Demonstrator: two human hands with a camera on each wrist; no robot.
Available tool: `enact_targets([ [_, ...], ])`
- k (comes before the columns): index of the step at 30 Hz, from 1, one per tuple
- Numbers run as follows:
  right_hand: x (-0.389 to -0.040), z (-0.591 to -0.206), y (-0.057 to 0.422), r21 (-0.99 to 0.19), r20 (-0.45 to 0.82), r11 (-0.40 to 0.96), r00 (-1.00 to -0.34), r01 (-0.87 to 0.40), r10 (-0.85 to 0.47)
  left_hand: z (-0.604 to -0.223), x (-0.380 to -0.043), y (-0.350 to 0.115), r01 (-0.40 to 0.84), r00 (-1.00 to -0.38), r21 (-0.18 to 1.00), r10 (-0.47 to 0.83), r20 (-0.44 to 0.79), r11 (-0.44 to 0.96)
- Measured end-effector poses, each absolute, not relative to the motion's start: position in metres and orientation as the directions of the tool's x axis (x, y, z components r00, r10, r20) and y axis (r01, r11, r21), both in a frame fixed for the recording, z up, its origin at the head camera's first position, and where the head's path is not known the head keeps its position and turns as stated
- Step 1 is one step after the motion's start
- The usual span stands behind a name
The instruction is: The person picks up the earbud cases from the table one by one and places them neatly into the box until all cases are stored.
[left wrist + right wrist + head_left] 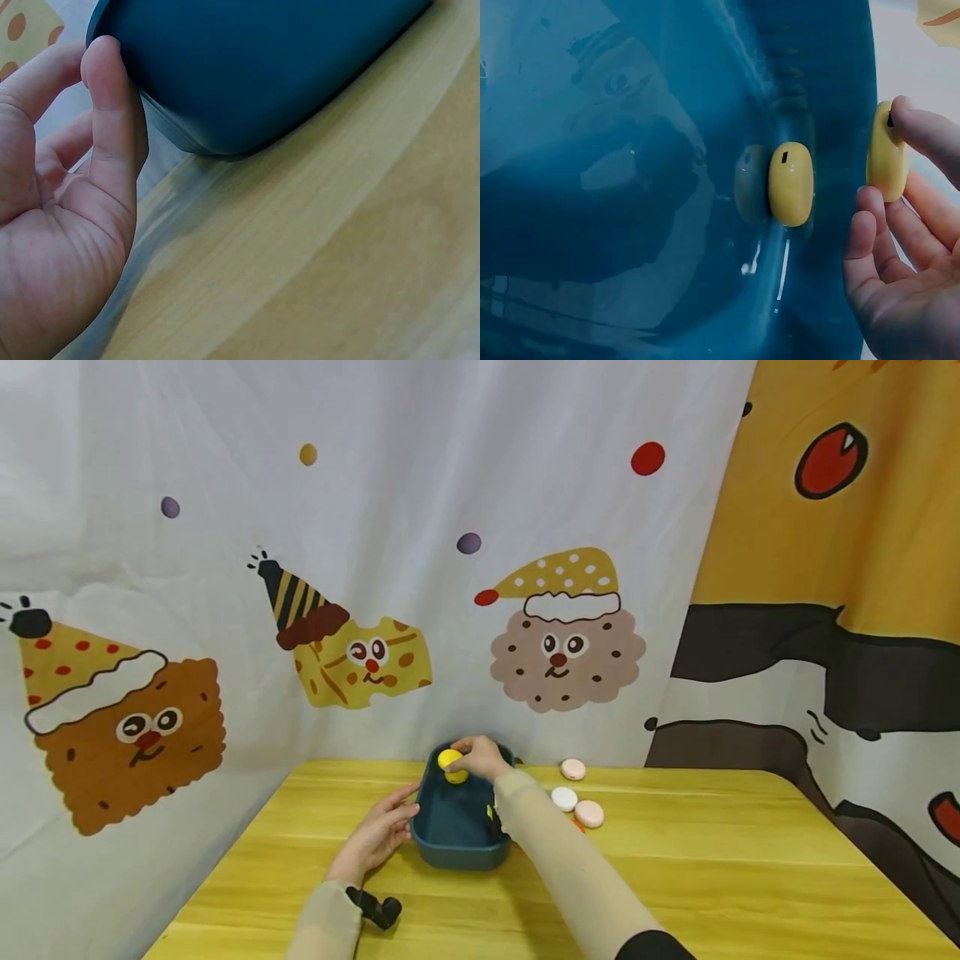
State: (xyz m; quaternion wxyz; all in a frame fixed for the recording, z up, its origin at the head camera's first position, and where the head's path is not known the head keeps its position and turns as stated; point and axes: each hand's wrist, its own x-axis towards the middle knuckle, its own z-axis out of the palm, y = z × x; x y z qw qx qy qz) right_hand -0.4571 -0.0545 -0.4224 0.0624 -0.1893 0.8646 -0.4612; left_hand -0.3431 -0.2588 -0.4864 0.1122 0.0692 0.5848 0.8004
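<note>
A deep blue-green plastic basin [461, 857] stands on the table. My right hand [480, 757] is over its far end and pinches a yellow rounded disc [887, 154] with a small black slot between thumb and fingertips. Inside the basin, a matching yellow disc [791, 184] lies by the far wall, just below the held one in the head view. At the basin's left side, my left hand [378, 835] touches the outer wall near the rim with its fingertips. The left wrist view shows these fingertips [105, 71] against the wall, with no small disc in that hand.
Right of the basin lie a white disc [564, 799] and two pale pink discs, one nearer [589, 814] and one farther back [573, 768]. An orange piece [577, 825] shows partly beside my right sleeve. A printed curtain [450, 443] hangs behind the wooden table [712, 860].
</note>
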Motion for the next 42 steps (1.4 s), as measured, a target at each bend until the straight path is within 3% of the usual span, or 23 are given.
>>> enact_targets([
  [16, -0.456, -0.434, -0.057, -0.834, -0.024, 0.513, -0.915, -0.204, -0.403, -0.486, -0.343, -0.259, -0.093, -0.966, 0.952, 0.257, -0.015, -0.292],
  [42, -0.458, -0.438, -0.059, -0.798, -0.038, 0.556, -0.901, -0.233, -0.432, -0.485, -0.344, -0.26, -0.097, -0.961, 0.945, 0.277, -0.008, -0.311],
])
